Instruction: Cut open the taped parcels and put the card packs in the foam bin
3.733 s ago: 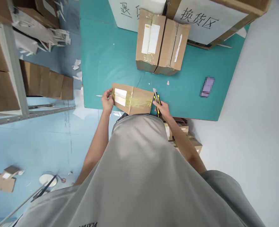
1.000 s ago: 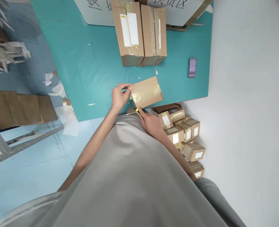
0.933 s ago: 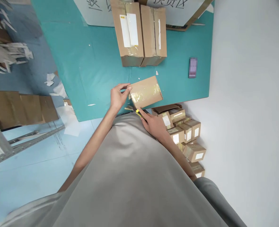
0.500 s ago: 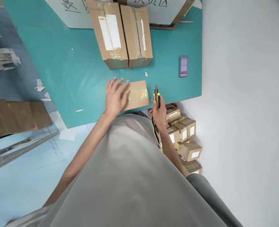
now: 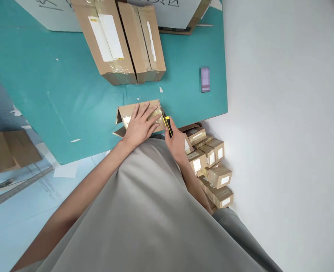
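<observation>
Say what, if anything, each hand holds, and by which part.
The right hand holds the cutter by its handle; the left hand lies spread on the box.

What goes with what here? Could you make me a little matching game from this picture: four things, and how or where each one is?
1. Left hand
2. Right hand
3. Two big boxes
4. Purple item

A. Closed around a black-and-yellow cutter
B. On the green table, near its right edge
C. Spread over the small taped box
D. Brown, side by side

Pairs: 1-C, 2-A, 3-D, 4-B
</observation>
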`<state>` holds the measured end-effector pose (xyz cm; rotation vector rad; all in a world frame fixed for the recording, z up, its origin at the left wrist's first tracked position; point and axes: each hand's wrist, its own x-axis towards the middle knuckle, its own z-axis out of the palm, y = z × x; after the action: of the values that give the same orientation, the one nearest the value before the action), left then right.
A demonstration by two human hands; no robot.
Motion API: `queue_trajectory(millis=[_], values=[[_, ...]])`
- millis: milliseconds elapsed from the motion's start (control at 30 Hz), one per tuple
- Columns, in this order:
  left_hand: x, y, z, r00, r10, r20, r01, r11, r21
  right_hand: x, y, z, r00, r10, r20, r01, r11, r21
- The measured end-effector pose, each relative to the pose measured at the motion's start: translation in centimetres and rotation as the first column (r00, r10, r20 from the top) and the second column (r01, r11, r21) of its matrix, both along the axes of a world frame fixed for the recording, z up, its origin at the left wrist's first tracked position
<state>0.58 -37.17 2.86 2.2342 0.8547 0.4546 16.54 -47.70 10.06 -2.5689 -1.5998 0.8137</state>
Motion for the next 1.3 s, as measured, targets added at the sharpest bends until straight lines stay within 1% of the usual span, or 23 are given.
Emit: queue_trajectory(millis=[133,300,367,467,600,733,833,933,1000,1100,1300], values=[[0.0,-0.1,-0.1,1.0,-0.002,0.021,0.002,1.0,-0.014,-1.6,0.3,0.8,0.997,-0.005,0.079,0.012,0.996,-0.084],[0.2,-0.4,-0.2,0.999,0.011,0.036,-0.01,1.0,-0.027,-3.8,1.2,2.2,0.98,-0.032,0.195,0.075,0.973,-0.218],[0.3,-0.5,-0.2,0.999,0.013,0.04,-0.012,0.999,-0.038,-4.5,1.3,2.6,0.972,-0.045,0.229,0.103,0.963,-0.25],[0.5,-0.5,-0.1,0.999,0.014,0.042,-0.012,0.998,-0.054,-5.3,0.8,3.2,0.962,-0.065,0.267,0.14,0.952,-0.274],[0.5,-0.6,0.0,0.998,-0.022,0.052,0.026,0.998,-0.065,-6.3,-0.2,3.9,0.941,-0.104,0.322,0.202,0.936,-0.289],[0.5,-0.7,-0.2,0.995,-0.009,0.099,0.018,0.996,-0.088,-6.6,-0.2,4.7,0.945,-0.1,0.312,0.188,0.946,-0.265],[0.6,-0.8,-0.3,0.989,0.015,0.15,0.001,0.994,-0.108,-6.3,0.8,4.7,0.955,-0.094,0.281,0.161,0.96,-0.227],[0.6,-0.8,-0.3,0.985,0.022,0.171,-0.001,0.993,-0.121,-5.9,1.9,4.0,0.958,-0.099,0.27,0.162,0.962,-0.219],[0.6,-0.9,-0.3,0.986,0.028,0.167,-0.006,0.991,-0.133,-5.8,2.2,3.6,0.955,-0.108,0.277,0.174,0.958,-0.226],[0.7,-0.9,-0.4,0.988,0.026,0.155,-0.006,0.992,-0.129,-6.0,1.7,3.4,0.95,-0.117,0.29,0.196,0.946,-0.26],[0.8,-1.1,-0.7,0.991,-0.055,0.123,0.063,0.996,-0.063,-6.6,-0.3,4.3,0.944,-0.109,0.31,0.208,0.929,-0.307]])
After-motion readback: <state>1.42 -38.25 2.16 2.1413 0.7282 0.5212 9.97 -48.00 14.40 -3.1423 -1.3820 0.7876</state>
